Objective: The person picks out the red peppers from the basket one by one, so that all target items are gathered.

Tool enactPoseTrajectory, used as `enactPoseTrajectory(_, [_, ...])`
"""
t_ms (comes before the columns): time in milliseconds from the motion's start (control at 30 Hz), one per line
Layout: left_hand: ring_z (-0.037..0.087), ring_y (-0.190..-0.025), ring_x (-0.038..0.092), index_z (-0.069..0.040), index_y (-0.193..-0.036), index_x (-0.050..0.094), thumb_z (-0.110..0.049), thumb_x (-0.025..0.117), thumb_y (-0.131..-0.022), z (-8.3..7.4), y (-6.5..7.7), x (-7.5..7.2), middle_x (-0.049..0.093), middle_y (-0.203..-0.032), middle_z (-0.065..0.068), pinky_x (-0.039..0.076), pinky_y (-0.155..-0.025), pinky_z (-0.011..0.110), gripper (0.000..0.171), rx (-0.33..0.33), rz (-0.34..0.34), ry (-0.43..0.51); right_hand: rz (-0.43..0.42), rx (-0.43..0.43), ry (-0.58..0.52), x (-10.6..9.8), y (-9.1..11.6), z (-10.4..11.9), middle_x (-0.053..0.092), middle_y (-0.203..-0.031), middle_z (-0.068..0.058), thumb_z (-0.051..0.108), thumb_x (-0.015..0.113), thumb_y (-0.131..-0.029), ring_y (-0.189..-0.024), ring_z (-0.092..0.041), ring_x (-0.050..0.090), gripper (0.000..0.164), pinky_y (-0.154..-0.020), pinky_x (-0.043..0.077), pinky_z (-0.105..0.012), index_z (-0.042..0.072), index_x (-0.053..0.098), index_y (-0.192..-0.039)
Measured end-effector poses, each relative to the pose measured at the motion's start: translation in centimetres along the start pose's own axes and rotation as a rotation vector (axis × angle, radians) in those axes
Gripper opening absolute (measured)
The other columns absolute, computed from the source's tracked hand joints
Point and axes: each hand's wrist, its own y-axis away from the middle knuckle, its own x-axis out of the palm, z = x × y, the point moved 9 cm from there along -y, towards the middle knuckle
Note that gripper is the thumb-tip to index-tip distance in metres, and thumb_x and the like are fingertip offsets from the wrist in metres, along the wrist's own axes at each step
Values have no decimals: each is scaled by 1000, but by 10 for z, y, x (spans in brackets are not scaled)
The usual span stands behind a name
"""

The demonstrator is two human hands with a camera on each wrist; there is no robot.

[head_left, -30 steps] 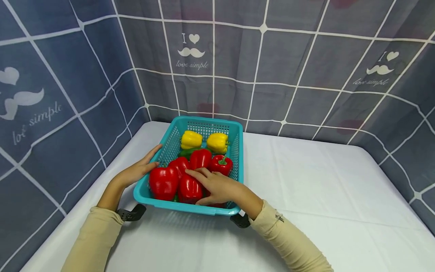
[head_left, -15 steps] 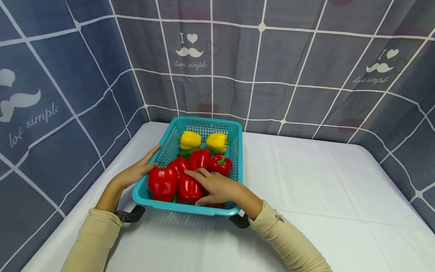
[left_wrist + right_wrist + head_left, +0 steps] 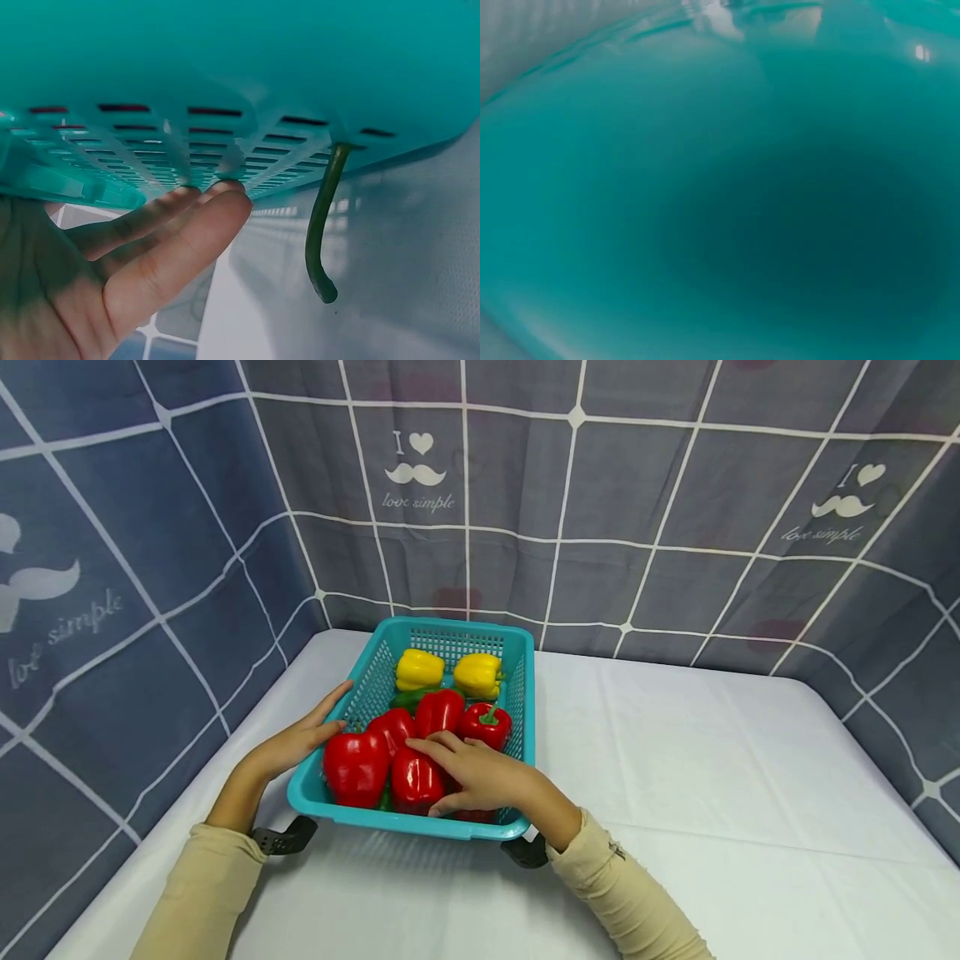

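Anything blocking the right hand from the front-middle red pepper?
Nothing visible. In the head view, the right hand lies over the right side of that red pepper, with nothing seen between. The right wrist view shows mostly the teal basket, so contact under the hand can't be checked.

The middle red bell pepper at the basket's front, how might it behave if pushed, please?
Its gloss suggests the middle red bell pepper may feel slippery. Rounded sides could let it roll, though the neighbouring red bell pepper and teal basket would probably limit that.
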Motion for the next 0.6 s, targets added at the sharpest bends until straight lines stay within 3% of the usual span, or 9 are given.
enactPoseTrajectory(467, [53, -130, 15, -17, -148, -2, -18, 36, -96, -1, 1, -1, -1, -151, 22, 39, -91, 61, 64, 9, 9, 4, -27, -25, -86, -5, 0, 1, 35, -138, -4, 38, 70, -76, -127, -16, 34, 88, -103, 34, -48, 22, 19, -145])
enactPoseTrajectory(600, [52, -131, 13, -17, -148, -2, -19, 35, -96, -1, 0, -1, -2, -151, 21, 36, -93, 63, 64, 16, 8, 2, -41, -33, -140, -7, 0, -1, 35, -138, -3, 38, 70, -76, -127, -16, 35, 87, -100, 40, -39, 22, 20, -145])
